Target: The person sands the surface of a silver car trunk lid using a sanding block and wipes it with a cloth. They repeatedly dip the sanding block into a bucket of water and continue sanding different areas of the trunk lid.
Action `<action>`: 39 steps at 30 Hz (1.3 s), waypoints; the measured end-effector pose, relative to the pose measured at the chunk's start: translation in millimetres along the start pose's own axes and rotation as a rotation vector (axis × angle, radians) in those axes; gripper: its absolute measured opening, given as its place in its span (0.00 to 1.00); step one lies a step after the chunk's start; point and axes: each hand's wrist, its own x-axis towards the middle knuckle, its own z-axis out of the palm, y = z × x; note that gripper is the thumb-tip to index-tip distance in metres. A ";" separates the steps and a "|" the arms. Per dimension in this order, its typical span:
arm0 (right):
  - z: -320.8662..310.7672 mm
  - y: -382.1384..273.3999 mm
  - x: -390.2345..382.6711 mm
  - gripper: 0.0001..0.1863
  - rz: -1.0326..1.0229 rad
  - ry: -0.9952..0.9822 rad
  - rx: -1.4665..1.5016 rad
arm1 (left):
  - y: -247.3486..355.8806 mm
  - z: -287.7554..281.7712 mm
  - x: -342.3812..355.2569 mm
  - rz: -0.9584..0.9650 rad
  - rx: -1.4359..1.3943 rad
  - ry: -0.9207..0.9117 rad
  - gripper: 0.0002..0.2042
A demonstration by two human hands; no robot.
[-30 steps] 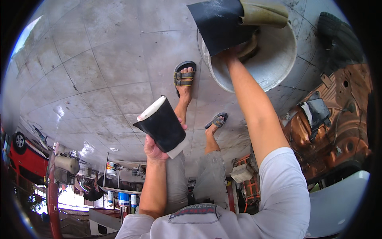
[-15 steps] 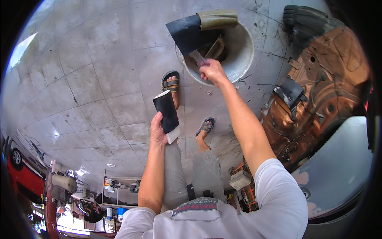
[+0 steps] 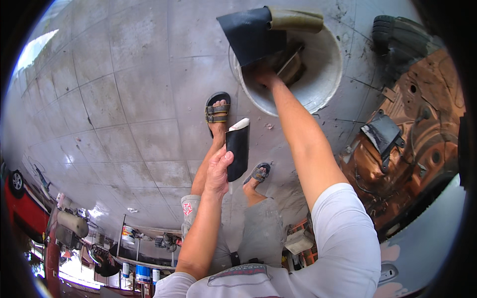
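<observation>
My left hand (image 3: 218, 169) is wrapped around a white sanding block with black sandpaper (image 3: 238, 151) folded about it; the block's white end sticks out at the top. It is held above the floor, between my feet. My right hand (image 3: 266, 75) reaches down inside a pale round bucket (image 3: 325, 82). Its fingers are lost in shadow beside a black sheet, so what they hold is hidden. The black sheet (image 3: 251, 35), which looks like sandpaper, lies over the bucket's rim beside a rolled tan sheet (image 3: 296, 20). Deeper in the bucket lies a dark object (image 3: 293, 69), too shaded to name.
A copper-brown car body part (image 3: 417, 119) stands at the right, with a tyre (image 3: 385, 32) beyond it and a pale car panel (image 3: 427, 233) nearer. A shelf with cans (image 3: 143, 273) and a red car (image 3: 30, 213) are at the lower left. Grey tiles (image 3: 144, 94) cover the floor.
My right hand has gone from the bucket's near rim down into it, with the pale thing it held now out of sight. My left hand has moved right with the sanding block, which has turned.
</observation>
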 end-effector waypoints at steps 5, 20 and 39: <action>-40.1 -42.0 7.9 0.27 0.141 -0.358 -0.049 | -6.1 -13.8 -2.2 0.051 0.054 0.009 0.24; -585.7 -363.4 -387.5 0.12 0.257 0.460 0.954 | -56.4 285.8 -98.5 0.335 0.060 -0.260 0.20; -813.6 -282.4 -545.9 0.19 0.080 0.574 -1.050 | -112.5 231.0 -266.4 0.293 0.722 -0.118 0.33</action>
